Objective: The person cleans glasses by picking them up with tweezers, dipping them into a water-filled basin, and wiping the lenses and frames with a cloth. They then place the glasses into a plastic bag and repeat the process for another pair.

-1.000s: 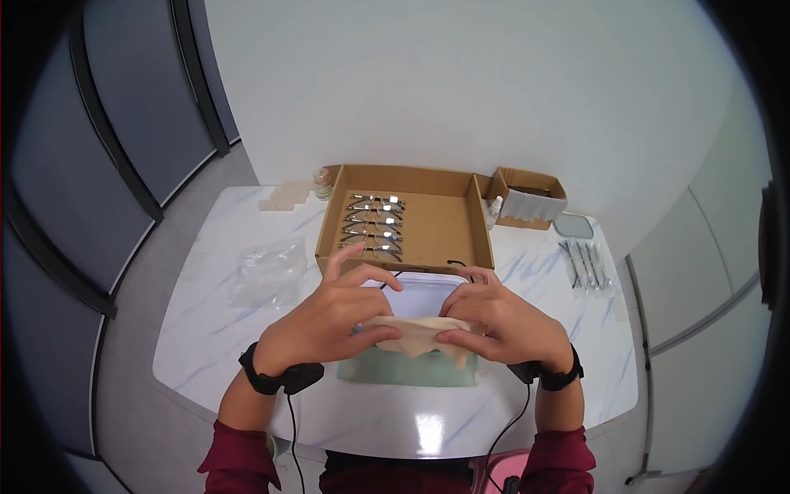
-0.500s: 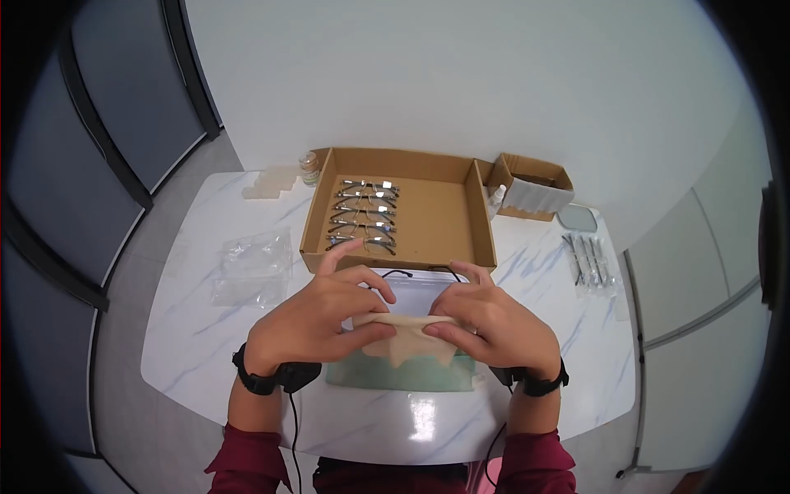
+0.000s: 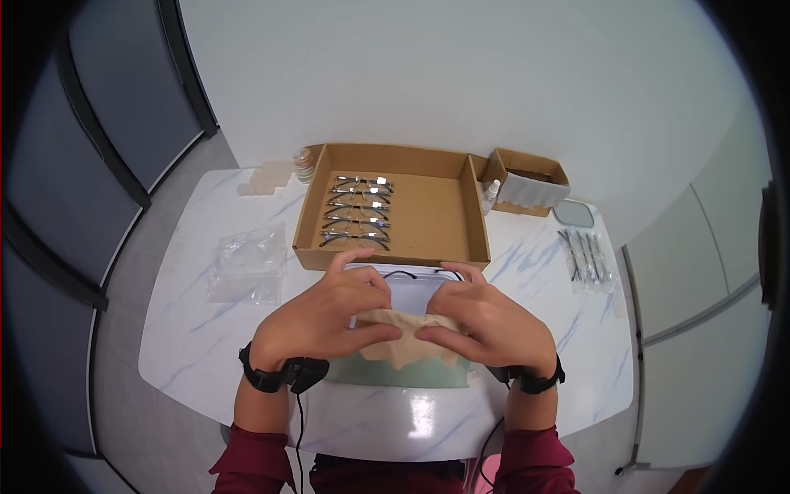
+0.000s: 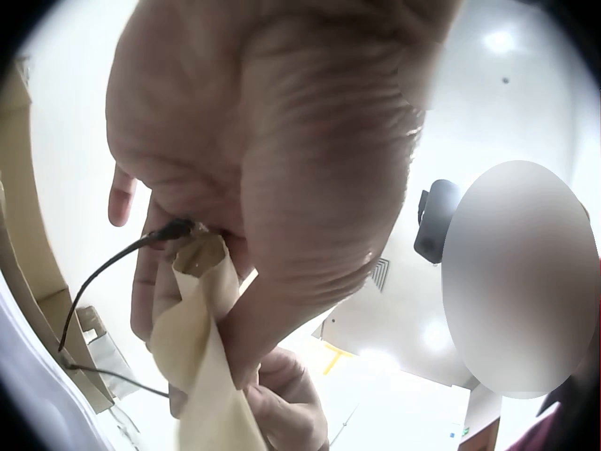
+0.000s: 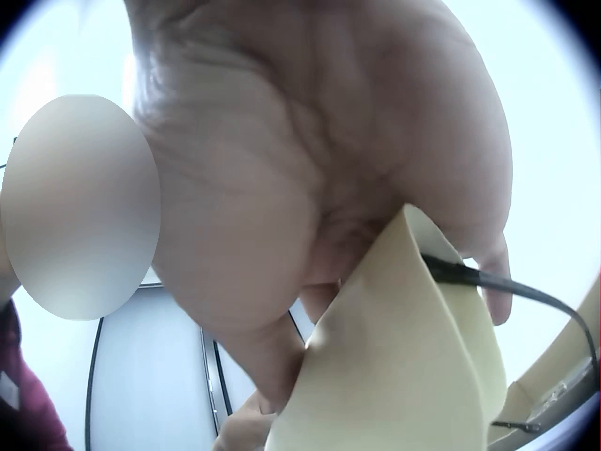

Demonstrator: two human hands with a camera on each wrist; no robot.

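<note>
My left hand [image 3: 329,309] and right hand [image 3: 498,321] are close together above the front of the table, thumbs toward me. Between thumbs and fingers both pinch a cream glasses cloth [image 3: 401,346], its loose edge hanging down. The cloth is folded over a pair of eyeglasses, whose lenses are hidden. A thin dark temple arm [image 4: 108,261] curves away from the cloth in the left wrist view; in the right wrist view a temple [image 5: 526,289] comes out of the fold. Below the hands are a pale green cloth [image 3: 395,375] and a whitish tray [image 3: 411,290], partly covered.
Beyond the hands stands a shallow cardboard box [image 3: 436,206] with several eyeglasses [image 3: 358,206] in a column. Clear plastic bags [image 3: 247,263] lie left. At right are a small carton [image 3: 527,193], a spray bottle [image 3: 491,198], a grey-topped case [image 3: 573,214] and bagged glasses [image 3: 586,257].
Both hands stay on the cloth while the thumbs shift across it. Its upper edge, rolled straight half a second ago, now looks crumpled. The head view has shifted slightly.
</note>
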